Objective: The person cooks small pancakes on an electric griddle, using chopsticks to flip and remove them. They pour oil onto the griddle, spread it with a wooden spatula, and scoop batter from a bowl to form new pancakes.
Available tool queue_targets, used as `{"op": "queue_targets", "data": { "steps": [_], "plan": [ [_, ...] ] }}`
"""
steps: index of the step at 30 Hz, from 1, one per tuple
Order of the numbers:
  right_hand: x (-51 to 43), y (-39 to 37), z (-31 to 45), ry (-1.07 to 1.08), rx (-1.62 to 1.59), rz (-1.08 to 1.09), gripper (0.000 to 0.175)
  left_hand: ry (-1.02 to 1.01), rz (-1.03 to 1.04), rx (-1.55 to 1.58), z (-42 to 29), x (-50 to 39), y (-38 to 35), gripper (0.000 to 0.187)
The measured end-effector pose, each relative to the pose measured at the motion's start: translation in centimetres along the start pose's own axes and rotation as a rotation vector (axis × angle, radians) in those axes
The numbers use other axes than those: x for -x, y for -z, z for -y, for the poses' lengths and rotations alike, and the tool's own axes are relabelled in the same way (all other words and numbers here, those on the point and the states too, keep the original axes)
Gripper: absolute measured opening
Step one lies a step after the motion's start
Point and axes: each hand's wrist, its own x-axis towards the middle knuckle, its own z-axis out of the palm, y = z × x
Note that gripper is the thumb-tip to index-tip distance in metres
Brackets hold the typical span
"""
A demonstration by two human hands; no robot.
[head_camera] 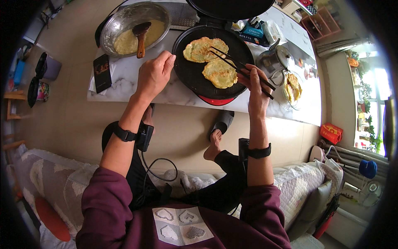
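Note:
My right hand (255, 84) holds a pair of dark chopsticks (231, 62) over the round black electric griddle (189, 76). The chopstick tips meet the upper browned pancake (203, 49); a second pancake (220, 74) lies just below it, partly under the chopsticks. My left hand (156, 74) is curled, with nothing visible in it, above the marble-patterned table (133, 93) to the left of the griddle. Beyond that hand, a steel bowl (107, 34) of pale batter (124, 43) holds a wooden spatula (141, 40), its handle over the rim.
A phone (102, 74) lies at the table's left edge. The raised griddle lid (231, 9) is at the back. Right of the griddle stand a steel kettle (275, 59) and a glass dish (284, 95) of cooked pancakes (292, 87). Tissue packs (272, 31) lie behind the kettle.

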Motion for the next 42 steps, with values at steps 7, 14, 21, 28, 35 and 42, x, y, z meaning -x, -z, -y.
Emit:
{"op": "queue_targets", "data": {
  "steps": [7,14,21,28,35,42],
  "plan": [
    [-0.5,1.6,0.7,-0.003,-0.005,-0.079,0.031,-0.009,-0.019,0.014,0.1,0.0,0.4,0.018],
    [-1.1,-0.4,-1.6,-0.018,-0.2,-0.032,0.029,-0.038,-0.066,0.048,-0.1,-0.1,-0.1,0.02],
    [-1.7,-0.6,-2.0,-0.024,-0.04,-0.059,0.029,-0.046,-0.081,0.039,-0.1,-0.3,-0.1,0.02],
    [-0.1,-0.9,-0.8,0.089,-0.025,-0.034,0.028,-0.054,-0.086,0.038,0.1,-0.2,0.0,0.019],
    [0.4,-0.7,-1.0,0.071,0.076,0.006,0.028,-0.07,-0.095,-0.004,0.0,-0.1,-0.1,0.019],
    [0.2,0.5,-0.8,0.083,0.024,-0.078,0.027,-0.018,-0.039,-0.009,0.1,-0.1,0.3,0.018]
  ]
}}
